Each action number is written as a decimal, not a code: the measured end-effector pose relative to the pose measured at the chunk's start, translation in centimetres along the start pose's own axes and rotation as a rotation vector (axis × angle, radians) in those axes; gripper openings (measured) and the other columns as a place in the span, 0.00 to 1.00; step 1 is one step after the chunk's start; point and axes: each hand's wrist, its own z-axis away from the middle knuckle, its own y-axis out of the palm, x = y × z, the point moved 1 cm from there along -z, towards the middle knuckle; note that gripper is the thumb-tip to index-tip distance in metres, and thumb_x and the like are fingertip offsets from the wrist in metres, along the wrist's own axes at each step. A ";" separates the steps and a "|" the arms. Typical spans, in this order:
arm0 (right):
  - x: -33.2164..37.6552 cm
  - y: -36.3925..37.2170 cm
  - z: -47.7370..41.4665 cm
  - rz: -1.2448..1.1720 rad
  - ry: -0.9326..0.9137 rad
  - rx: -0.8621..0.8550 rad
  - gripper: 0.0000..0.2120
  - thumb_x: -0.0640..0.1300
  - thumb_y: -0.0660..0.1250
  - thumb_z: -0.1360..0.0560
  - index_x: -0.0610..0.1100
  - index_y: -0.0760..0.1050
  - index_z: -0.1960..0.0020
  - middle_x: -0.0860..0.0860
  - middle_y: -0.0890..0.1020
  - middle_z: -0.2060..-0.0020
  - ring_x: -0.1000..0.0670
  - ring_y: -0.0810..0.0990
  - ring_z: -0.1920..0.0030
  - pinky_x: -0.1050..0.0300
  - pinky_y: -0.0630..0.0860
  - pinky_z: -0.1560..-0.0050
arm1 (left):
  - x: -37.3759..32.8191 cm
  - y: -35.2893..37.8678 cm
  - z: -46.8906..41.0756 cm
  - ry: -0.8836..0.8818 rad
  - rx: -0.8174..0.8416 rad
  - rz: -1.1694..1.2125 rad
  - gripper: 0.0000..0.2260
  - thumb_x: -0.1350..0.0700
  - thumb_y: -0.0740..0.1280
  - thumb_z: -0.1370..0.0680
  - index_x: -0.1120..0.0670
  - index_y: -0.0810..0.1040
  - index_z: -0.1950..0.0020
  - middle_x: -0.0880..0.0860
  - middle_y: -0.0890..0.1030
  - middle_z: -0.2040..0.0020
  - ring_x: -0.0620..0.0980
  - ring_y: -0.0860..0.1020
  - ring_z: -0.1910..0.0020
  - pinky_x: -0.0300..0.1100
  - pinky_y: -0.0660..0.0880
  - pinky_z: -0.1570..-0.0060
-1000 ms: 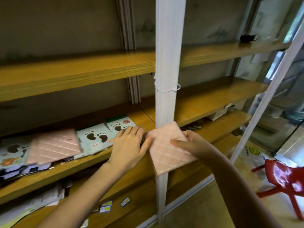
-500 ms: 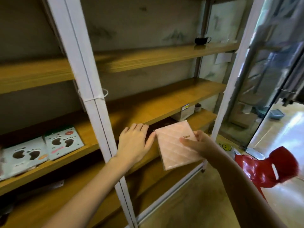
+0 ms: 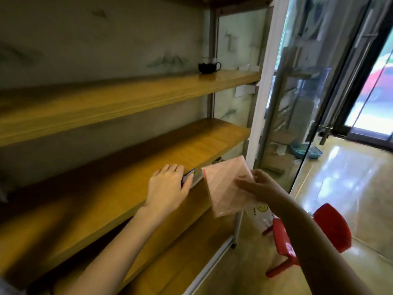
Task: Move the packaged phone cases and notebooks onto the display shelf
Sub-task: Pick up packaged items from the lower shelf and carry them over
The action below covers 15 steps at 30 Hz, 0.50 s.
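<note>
Right hand (image 3: 260, 186) holds pink package (image 3: 226, 188); left hand (image 3: 168, 186) on shelf (image 3: 106, 201).

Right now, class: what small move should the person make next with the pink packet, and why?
Probably lift the pink packet leftward over the middle shelf and lay it flat. The right hand holds it tilted, in front of the shelf's edge, not on it; bare wood shows beside the left hand, which rests on the board.
</note>
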 end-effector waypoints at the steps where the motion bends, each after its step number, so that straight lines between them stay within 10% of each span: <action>1: 0.2 -0.6 -1.2 0.015 -0.010 -0.013 0.02 0.40 0.66 0.24 0.41 0.75 0.55 0.48 0.80 0.62 0.58 0.82 0.68 0.67 0.77 0.69 | -0.1 0.4 -1.3 -0.002 -0.005 -0.003 0.20 0.42 0.50 0.20 0.50 0.72 0.37 0.49 0.76 0.39 0.47 0.72 0.38 0.42 0.68 0.39; 6: -0.2 -3.5 -8.3 -0.016 0.019 -0.026 0.03 0.42 0.67 0.25 0.45 0.73 0.54 0.48 0.79 0.59 0.53 0.81 0.63 0.66 0.79 0.69 | -0.8 2.8 -7.3 -0.047 0.014 0.003 0.21 0.41 0.50 0.20 0.50 0.71 0.35 0.49 0.75 0.35 0.47 0.71 0.35 0.44 0.65 0.34; 12: -1.7 -6.5 -18.3 0.039 0.061 0.057 0.28 0.52 0.72 0.30 0.37 0.69 0.38 0.39 0.78 0.44 0.44 0.81 0.51 0.55 0.80 0.59 | -1.5 5.4 -13.3 -0.126 0.013 -0.023 0.20 0.41 0.50 0.20 0.50 0.72 0.37 0.49 0.76 0.38 0.48 0.73 0.37 0.44 0.68 0.37; 15: -1.5 -7.4 -23.7 0.103 0.044 0.128 0.14 0.49 0.68 0.26 0.41 0.73 0.48 0.47 0.79 0.54 0.51 0.79 0.57 0.59 0.78 0.60 | -2.1 6.6 -16.4 -0.206 -0.012 -0.050 0.21 0.42 0.50 0.20 0.50 0.73 0.38 0.49 0.77 0.39 0.48 0.73 0.38 0.44 0.69 0.38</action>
